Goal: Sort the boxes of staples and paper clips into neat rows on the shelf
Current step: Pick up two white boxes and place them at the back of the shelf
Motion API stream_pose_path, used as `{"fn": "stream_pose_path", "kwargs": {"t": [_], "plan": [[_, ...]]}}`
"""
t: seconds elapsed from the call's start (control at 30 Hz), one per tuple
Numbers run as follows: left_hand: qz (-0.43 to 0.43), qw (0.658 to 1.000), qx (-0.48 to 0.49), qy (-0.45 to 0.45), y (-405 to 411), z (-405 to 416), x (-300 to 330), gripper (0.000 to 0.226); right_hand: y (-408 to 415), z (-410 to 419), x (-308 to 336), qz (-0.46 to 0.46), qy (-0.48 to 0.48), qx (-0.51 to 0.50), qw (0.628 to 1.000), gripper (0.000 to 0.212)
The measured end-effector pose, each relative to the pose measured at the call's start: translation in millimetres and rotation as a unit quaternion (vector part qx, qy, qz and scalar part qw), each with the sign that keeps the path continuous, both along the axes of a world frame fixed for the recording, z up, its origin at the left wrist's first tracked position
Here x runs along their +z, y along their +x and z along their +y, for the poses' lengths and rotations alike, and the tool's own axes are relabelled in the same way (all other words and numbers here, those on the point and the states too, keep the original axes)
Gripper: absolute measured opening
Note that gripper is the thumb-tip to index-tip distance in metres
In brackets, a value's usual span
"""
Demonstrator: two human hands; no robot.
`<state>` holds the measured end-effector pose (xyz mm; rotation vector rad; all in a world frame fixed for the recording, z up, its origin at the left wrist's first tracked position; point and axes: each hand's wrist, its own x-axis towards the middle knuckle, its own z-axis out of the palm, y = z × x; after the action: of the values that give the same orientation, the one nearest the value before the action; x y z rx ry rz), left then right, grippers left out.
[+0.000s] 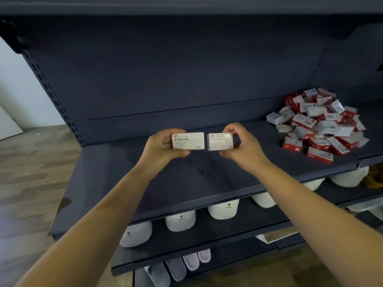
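Note:
My left hand [160, 147] grips a white box [188, 141] printed STAPLES, thumb under it and fingers over its left end. My right hand [240, 145] holds a second white box [220, 141] with blurred print by its right end. Both boxes are held side by side, nearly touching, above the middle of the dark shelf [186, 187]. A loose heap of several red and white boxes [320, 123] lies on the same shelf at the right, out of reach of both hands.
The shelf's dark back panel [165, 69] rises behind my hands. On the shelf below stand several white cups with bear faces [223, 209]. Grey and pink slippers [182, 266] lie lower still. A wooden floor [31, 172] is at the left.

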<state>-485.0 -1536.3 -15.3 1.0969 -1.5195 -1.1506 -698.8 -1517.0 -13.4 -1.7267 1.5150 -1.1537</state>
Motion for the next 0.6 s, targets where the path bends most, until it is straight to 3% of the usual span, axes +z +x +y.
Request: {"fn": "stream_pose_path", "kwargs": {"t": [0.13,0.4,0.6], "plan": [[0.017,0.999,0.030,-0.002,-1,-3,0,0.047,-5,-15,0,-0.089,0.040,0.025,0.995,0.039],[0.034,0.997,0.063,-0.012,-6,-10,4,0.047,-9,-41,6,-0.153,0.075,0.100,0.980,0.039],[0.056,0.996,0.071,-0.014,-8,-15,2,0.045,0,-52,0,-0.164,0.066,0.086,0.981,0.040]]}}
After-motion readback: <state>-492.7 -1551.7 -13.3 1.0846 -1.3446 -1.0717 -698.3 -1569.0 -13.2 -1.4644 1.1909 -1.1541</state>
